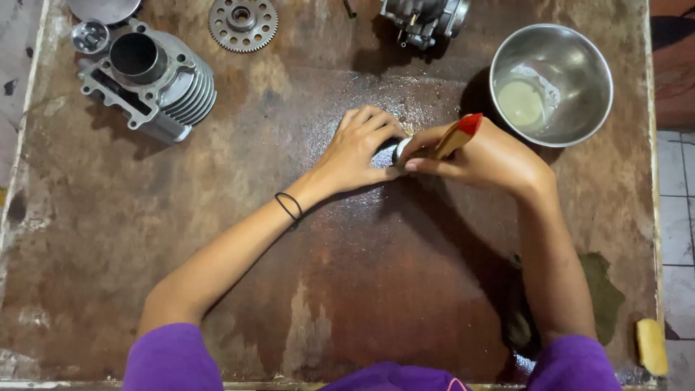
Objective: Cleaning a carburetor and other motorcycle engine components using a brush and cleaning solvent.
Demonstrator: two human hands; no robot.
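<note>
My left hand (360,148) lies over a small round metal part (399,150) on the wet middle of the rusty brown table (289,275), fingers curled around it. My right hand (481,156) grips a wooden-handled brush with a red tip (459,135), the handle pointing up and right. Its bristle end is hidden between my two hands, against the metal part. Most of that part is covered by my fingers.
A steel bowl (579,58) with pale liquid stands at the back right. A finned engine cylinder (156,80) sits at the back left, a toothed gear (242,24) and a carburettor-like part (426,18) at the back. A yellow sponge (651,346) lies at the front right corner.
</note>
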